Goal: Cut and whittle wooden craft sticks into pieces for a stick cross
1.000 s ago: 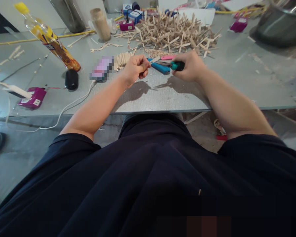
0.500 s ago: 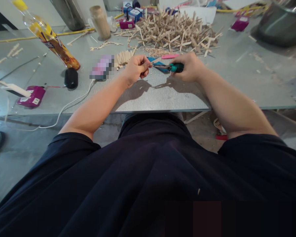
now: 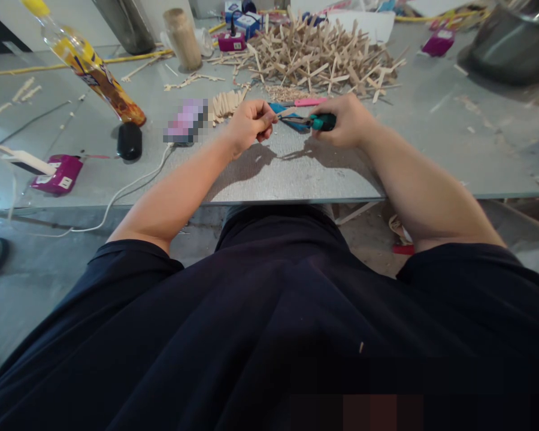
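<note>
My left hand (image 3: 254,122) is closed, thumb and fingertips pinching a small flat wooden stick (image 3: 288,112). My right hand (image 3: 345,121) wraps round the dark green handles of a pair of pliers (image 3: 322,122). The jaws point left and reach the stick right beside my left fingertips; whether they bite into it is too small to tell. Under the pliers a blue piece (image 3: 296,125) lies on the table. Just behind is a pink-handled tool (image 3: 311,102), partly covered by my right hand.
Behind my hands rises a big heap of wooden sticks (image 3: 323,57). A row of sticks (image 3: 228,106) lies left, beside a phone (image 3: 186,121) on a white cable. Further left are a black case (image 3: 130,142), a drink bottle (image 3: 94,75) and a purple box (image 3: 59,175).
Almost nothing differs. The pliers and my right hand have shifted very slightly, while my left hand keeps its pinch in the same place.
</note>
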`<act>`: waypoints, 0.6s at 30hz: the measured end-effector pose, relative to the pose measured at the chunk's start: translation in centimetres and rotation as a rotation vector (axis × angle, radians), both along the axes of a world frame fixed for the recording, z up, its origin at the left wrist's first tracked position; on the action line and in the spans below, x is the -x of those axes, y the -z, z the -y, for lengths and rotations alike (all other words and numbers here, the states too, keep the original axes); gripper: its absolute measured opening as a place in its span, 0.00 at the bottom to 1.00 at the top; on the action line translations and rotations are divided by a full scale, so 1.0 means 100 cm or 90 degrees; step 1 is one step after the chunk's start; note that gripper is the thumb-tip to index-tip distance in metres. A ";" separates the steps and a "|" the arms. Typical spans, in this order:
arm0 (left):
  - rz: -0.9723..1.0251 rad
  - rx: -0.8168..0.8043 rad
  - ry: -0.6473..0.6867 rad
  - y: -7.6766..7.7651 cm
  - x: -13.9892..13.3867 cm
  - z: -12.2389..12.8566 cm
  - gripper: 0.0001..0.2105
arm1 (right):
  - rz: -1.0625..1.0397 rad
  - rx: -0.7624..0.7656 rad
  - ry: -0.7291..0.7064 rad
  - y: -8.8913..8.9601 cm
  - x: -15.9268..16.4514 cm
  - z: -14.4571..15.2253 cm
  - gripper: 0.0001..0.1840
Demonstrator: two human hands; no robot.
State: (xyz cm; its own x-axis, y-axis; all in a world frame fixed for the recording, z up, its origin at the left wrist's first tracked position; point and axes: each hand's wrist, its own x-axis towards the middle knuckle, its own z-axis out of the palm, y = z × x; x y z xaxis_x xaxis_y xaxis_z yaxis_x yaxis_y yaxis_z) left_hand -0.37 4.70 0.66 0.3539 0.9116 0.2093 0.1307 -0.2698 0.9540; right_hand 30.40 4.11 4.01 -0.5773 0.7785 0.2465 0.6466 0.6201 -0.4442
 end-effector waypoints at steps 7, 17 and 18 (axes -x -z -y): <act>0.030 -0.010 -0.003 0.005 0.001 -0.009 0.13 | 0.028 0.014 0.029 -0.004 0.002 0.003 0.12; 0.025 -0.077 0.014 0.003 -0.001 -0.006 0.15 | 0.001 0.021 0.034 0.002 0.003 -0.001 0.15; 0.020 -0.079 0.012 0.002 0.000 -0.005 0.15 | 0.002 0.024 0.032 0.003 0.003 -0.001 0.16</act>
